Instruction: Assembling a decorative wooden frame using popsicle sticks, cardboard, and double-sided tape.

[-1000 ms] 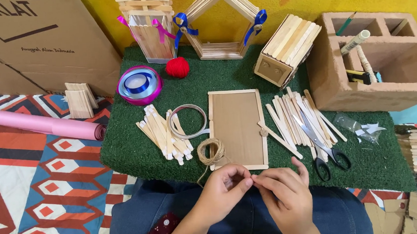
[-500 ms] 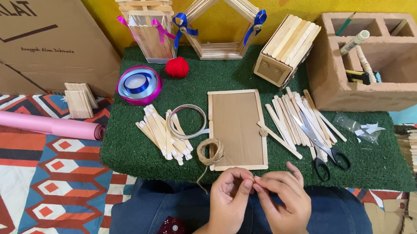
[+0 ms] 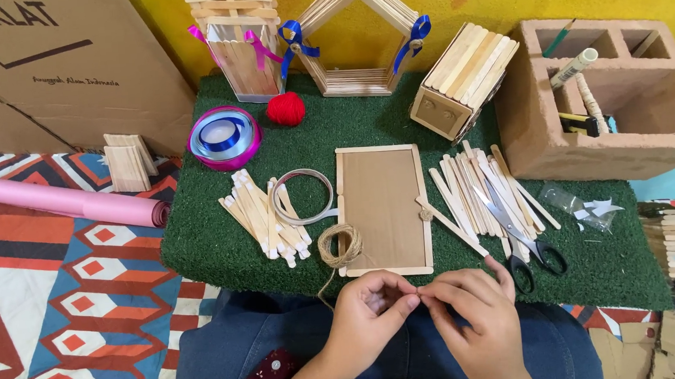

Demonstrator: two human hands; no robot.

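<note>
My left hand (image 3: 366, 314) and my right hand (image 3: 473, 318) meet over my lap, just below the front edge of the green turf mat (image 3: 207, 246). Both pinch a short thin strand that looks like twine (image 3: 420, 297), mostly hidden between the fingertips. A small coil of brown twine (image 3: 340, 245) lies right above my left hand, with a loose end trailing off the mat. Beside the coil lies a cardboard panel framed with wooden sticks (image 3: 382, 210).
Loose wooden sticks lie in two heaps (image 3: 264, 218) (image 3: 472, 192), with scissors (image 3: 515, 232) on the right heap. A tape ring (image 3: 302, 197), ribbon spool (image 3: 224, 136), red yarn ball (image 3: 286, 108), stick houses (image 3: 358, 38) and a hollow block (image 3: 616, 91) stand around. A pink roll (image 3: 61, 199) lies left.
My hands have drawn closer together and dropped slightly toward my lap; the fingertips that held the strand a little apart now touch. Nothing on the mat has moved.
</note>
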